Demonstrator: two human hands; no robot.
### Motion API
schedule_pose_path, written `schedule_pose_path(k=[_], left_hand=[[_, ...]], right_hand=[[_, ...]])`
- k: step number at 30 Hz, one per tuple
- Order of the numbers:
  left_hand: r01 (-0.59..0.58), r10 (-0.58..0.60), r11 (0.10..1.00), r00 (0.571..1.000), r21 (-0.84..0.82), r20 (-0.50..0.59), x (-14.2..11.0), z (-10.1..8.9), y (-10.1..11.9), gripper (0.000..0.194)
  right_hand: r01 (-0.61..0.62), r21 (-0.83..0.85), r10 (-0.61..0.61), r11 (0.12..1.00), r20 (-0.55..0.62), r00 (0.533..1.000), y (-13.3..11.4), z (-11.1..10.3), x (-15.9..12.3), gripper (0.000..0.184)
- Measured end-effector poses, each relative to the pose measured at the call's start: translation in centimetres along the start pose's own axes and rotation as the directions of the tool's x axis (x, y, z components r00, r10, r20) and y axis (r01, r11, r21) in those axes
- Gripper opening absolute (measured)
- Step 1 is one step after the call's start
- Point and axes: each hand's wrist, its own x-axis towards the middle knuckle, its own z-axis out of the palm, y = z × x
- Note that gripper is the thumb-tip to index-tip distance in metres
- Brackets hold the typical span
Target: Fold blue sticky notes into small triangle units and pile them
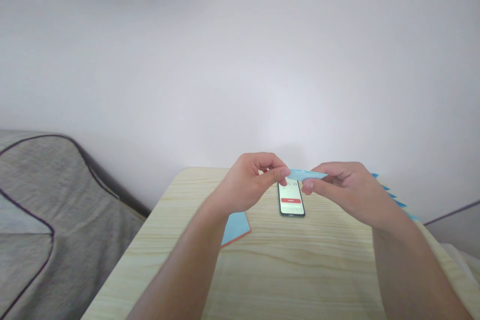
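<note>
A light blue folded piece of paper (305,175) is held up between my two hands, above the table. My left hand (255,180) pinches its left end between thumb and fingers. At the other end, my right hand (345,187) grips it, thumb in front and fingers behind. Beneath the paper lies a phone (291,208) with a lit screen showing digits and a red button; its upper part is partly covered. Under my left wrist rests a stack of light blue paper sheets (236,227) with an orange edge, partly hidden by the forearm.
Several blue pointed paper pieces (399,204) lie in a row along the right edge of the wood-grain table (300,270), partly behind my right arm. A white wall (240,60) stands behind the table. Grey fabric with dark piping (75,220) is at the left.
</note>
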Motion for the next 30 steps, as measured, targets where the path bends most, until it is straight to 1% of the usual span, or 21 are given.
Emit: schedule_pose_path(k=[4, 7, 10, 16, 22, 27, 30], left_hand=[[0.003, -0.003, 1.0, 1.0, -0.014, -0.001, 0.07, 0.17, -0.01, 0.027], [0.008, -0.007, 0.998, 1.0, 0.059, -0.015, 0.02, 0.31, 0.03, 0.024], [0.001, -0.003, 0.994, 1.0, 0.113, 0.016, -0.05, 0.51, 0.2, 0.02], [-0.012, 0.009, 0.996, 1.0, 0.089, 0.024, -0.01, 0.8, 0.48, 0.019], [0.009, -0.012, 0.997, 0.999, 0.078, 0.039, 0.02, 0.89, 0.52, 0.019], [0.012, -0.017, 0.996, 0.998, 0.087, 0.055, -0.02, 1.01, 0.37, 0.019], [0.032, -0.039, 0.994, 0.997, 0.106, 0.068, -0.06, 0.99, 0.23, 0.02]], right_hand=[[0.025, -0.005, -0.025, 1.0, -0.028, 0.999, -0.15, 0.05, -0.01, 0.034], [0.049, -0.016, -0.049, 0.999, -0.036, 0.998, -0.5, 0.05, -0.14, 0.032], [0.063, -0.045, -0.066, 0.997, -0.053, 0.996, -0.81, 0.1, -0.21, 0.029], [0.055, -0.038, -0.056, 0.998, -0.034, 0.998, -0.81, 0.49, 0.03, 0.028], [0.036, -0.052, -0.038, 0.998, -0.038, 0.999, -0.64, 0.59, 0.07, 0.025], [0.033, -0.061, -0.032, 0.998, 0.018, 0.999, -0.8, 0.54, -0.1, 0.023], [0.06, -0.084, -0.055, 0.995, 0.058, 0.997, -0.94, 0.53, -0.09, 0.022]])
